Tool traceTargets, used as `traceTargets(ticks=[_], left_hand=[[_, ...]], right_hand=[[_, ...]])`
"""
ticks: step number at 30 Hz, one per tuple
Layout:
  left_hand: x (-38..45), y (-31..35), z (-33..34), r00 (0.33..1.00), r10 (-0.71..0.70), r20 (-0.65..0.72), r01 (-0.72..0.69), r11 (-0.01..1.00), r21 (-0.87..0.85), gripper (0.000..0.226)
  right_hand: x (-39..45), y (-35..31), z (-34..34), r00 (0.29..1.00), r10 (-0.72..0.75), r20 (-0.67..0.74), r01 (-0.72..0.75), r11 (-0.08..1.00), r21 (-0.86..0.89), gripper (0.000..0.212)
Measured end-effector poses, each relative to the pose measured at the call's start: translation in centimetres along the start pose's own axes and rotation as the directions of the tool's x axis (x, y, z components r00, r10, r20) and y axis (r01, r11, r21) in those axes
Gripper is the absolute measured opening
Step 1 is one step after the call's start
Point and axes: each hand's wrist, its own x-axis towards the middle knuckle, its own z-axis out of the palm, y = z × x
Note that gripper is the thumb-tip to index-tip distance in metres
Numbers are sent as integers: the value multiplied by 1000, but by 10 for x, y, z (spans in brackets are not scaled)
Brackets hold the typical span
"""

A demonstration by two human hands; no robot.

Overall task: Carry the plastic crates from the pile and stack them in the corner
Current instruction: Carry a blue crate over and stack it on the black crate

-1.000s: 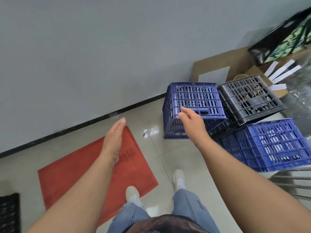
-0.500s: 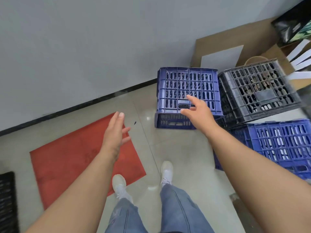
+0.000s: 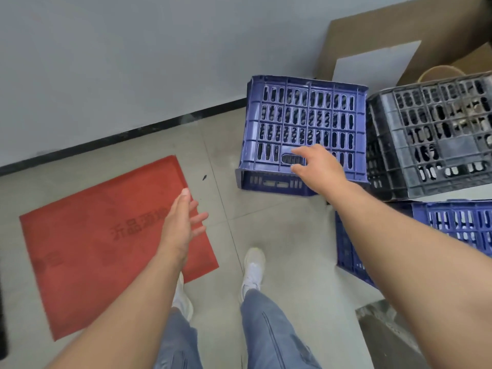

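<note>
A blue slatted plastic crate (image 3: 306, 115) lies tipped on its side on the floor by the wall, its broad face turned up. My right hand (image 3: 318, 163) reaches onto its near edge, fingers at the handle slot, spread and not closed around it. A grey crate (image 3: 431, 131) leans against the blue one's right side. Another blue crate (image 3: 458, 227) sits lower right, partly behind my right forearm. My left hand (image 3: 182, 225) hovers open over the floor, left of the crate and apart from it.
A red floor mat (image 3: 93, 243) with printed characters lies at the left under my left arm. Brown cardboard (image 3: 399, 30) leans on the grey wall behind the crates. My two feet in white shoes stand on the tiled floor. A dark object edges in at far left.
The view has closed in on the blue crate. My right hand has slid along its near edge to the handle slot. My left hand's fingers have spread a little.
</note>
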Motion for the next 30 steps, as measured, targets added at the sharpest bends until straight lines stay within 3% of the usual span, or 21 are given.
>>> traceTargets(ticks=[10, 15, 20, 30], left_hand=[[41, -8, 27, 999, 11, 38, -12, 1000, 24, 53], [55, -23, 18, 1000, 5, 29, -6, 999, 34, 52], [68, -36, 0, 1000, 7, 5, -7, 1000, 24, 52], [96, -58, -59, 1000, -11, 0, 11, 999, -34, 52]], right_hand=[[33, 24, 32, 995, 9, 104, 26, 943, -331, 49], [49, 29, 52, 983, -45, 180, 104, 936, -336, 55], [51, 27, 67, 991, -91, 99, 119, 939, -322, 63], [37, -50, 115, 988, -150, 22, 150, 944, -295, 54]])
